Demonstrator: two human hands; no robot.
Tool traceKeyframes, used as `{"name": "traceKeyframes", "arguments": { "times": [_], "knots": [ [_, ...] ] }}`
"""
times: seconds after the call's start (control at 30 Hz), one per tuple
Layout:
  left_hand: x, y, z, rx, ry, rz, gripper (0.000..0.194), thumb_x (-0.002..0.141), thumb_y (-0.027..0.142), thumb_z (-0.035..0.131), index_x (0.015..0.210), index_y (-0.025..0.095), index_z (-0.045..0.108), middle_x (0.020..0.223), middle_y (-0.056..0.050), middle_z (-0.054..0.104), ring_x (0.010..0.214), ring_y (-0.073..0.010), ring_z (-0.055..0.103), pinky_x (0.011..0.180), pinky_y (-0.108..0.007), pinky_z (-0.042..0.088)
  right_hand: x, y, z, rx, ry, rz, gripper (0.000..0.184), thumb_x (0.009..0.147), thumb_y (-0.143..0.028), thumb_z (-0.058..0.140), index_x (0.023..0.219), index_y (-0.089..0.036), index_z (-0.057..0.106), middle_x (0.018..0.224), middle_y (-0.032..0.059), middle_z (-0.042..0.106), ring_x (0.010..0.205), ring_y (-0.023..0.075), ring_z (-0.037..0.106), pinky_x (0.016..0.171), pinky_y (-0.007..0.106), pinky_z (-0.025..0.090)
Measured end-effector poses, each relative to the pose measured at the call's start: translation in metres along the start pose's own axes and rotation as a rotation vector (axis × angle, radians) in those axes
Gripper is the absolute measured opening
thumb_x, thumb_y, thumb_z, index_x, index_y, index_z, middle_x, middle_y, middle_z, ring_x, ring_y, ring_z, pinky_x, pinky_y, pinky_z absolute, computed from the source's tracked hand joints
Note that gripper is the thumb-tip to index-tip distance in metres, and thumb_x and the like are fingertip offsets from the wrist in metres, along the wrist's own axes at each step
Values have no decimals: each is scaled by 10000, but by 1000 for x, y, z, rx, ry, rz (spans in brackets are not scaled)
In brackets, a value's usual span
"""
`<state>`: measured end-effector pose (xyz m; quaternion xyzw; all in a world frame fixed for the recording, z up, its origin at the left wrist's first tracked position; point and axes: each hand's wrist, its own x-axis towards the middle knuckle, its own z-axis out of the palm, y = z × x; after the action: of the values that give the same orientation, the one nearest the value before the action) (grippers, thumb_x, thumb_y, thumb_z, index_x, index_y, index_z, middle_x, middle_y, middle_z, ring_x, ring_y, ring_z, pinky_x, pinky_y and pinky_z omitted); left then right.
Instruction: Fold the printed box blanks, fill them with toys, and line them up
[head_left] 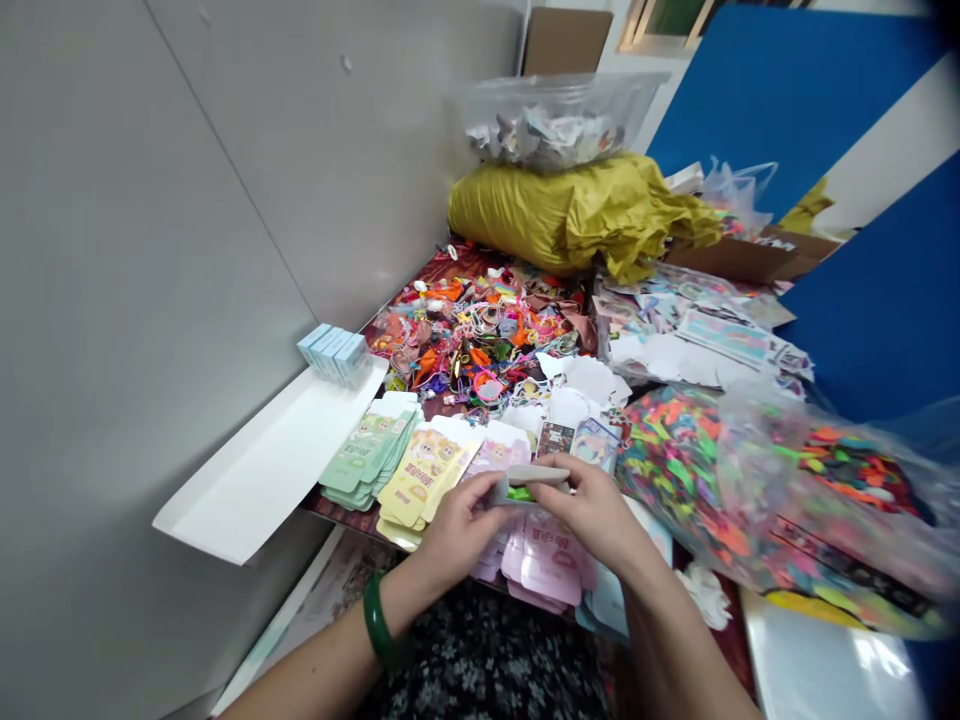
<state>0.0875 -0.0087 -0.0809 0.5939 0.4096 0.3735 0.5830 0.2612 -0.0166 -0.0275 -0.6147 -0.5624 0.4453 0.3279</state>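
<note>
Holding: both hands met at a small box (534, 473), which sat between them above the near edge of the table (474, 257), over purple and pink cartons.
Left hand (466, 520): its fingers were clamped on one side of the small box; a green bangle (378, 622) circled the wrist.
Right hand (592, 508): its fingers were clamped on the opposite side, by the raised pale flap (553, 476).
Box mouth: it was open, and a bright green item (519, 494) showed within, too small to identify.
Flat cartons: green ones (364, 460), yellow ones (427, 470), purple ones (501, 447), pink ones (544, 560) and blue ones (606, 603) lay in overlapping piles, left to right.
White tray (262, 475): it rested left of the green cartons, with wrapped light-blue boxes (334, 352) at its far end.
Trinket heap (480, 335): it spread beyond the cartons.
Clear bag (675, 450): it lay to the right, full of bright pieces.
Yellow sack (551, 215): it lay behind the heap, beneath a clear bin (562, 125).
</note>
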Motion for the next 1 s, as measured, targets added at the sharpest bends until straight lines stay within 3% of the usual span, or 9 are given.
{"name": "traceKeyframes", "arguments": {
  "times": [0.13,0.27,0.43,0.5,0.6,0.7,0.77,0.87,1.0],
  "knots": [
    [0,-1,-4,-8,6,-7,311,798,205,649,1109,196,669,1056,-58,710,962,-230,631,869,-347,486,1,4,-9,240,-167,27,263,762,-355,664,965,-193,703,794,8,655,641,123,528,593,245,406],
    [-4,-3,-8,-31,-14,-22,344,809,232,656,1151,194,651,1130,-79,690,1027,-239,622,934,-386,471,1,21,-16,540,-230,142,357,728,-411,733,1010,-193,715,754,4,660,499,70,469,501,217,390],
    [-8,1,-14,-282,-150,-106,416,890,358,564,1290,243,568,1369,-76,560,1224,-258,530,996,-414,453,3,33,-8,544,-239,160,292,704,-353,776,943,-196,720,712,-11,649,485,55,472,459,182,376],
    [-5,8,-16,-292,-140,-130,370,931,407,486,1237,247,621,1340,-65,590,1218,-258,537,990,-418,457,4,32,-4,540,-242,183,282,703,-360,772,922,-193,713,607,-37,593,429,53,434,417,180,355],
    [1,20,-15,-199,-119,-100,306,901,370,564,1140,229,692,1177,-60,696,1127,-240,601,1007,-397,439,5,30,0,501,-198,177,311,694,-367,772,945,-197,704,570,-44,574,402,63,429,393,188,362],
    [6,25,-12,-125,-33,-14,246,834,301,667,1053,212,735,1018,-64,749,983,-222,664,929,-361,492,0,32,3,301,-2,-32,258,756,-360,717,971,-218,715,669,1,650,465,99,522,433,212,433],
    [7,22,-13,-39,65,122,198,788,287,722,959,199,767,944,-75,757,904,-211,682,861,-329,524,-5,38,3,90,146,-301,174,809,-329,663,941,-245,740,868,48,707,669,156,649,583,244,530],
    [5,11,-18,148,77,386,184,788,300,723,911,176,781,942,-115,753,876,-202,695,824,-301,543,-12,50,1,-207,206,-663,180,815,-277,662,971,-289,751,1068,52,705,952,205,679,798,248,554],
    [-1,7,-19,262,63,517,292,744,351,757,952,147,770,985,-152,745,907,-222,697,841,-311,550,-17,58,-1,-345,247,-803,211,851,-285,619,1026,-284,738,1065,49,717,921,189,700,798,225,566]
  ]
}}
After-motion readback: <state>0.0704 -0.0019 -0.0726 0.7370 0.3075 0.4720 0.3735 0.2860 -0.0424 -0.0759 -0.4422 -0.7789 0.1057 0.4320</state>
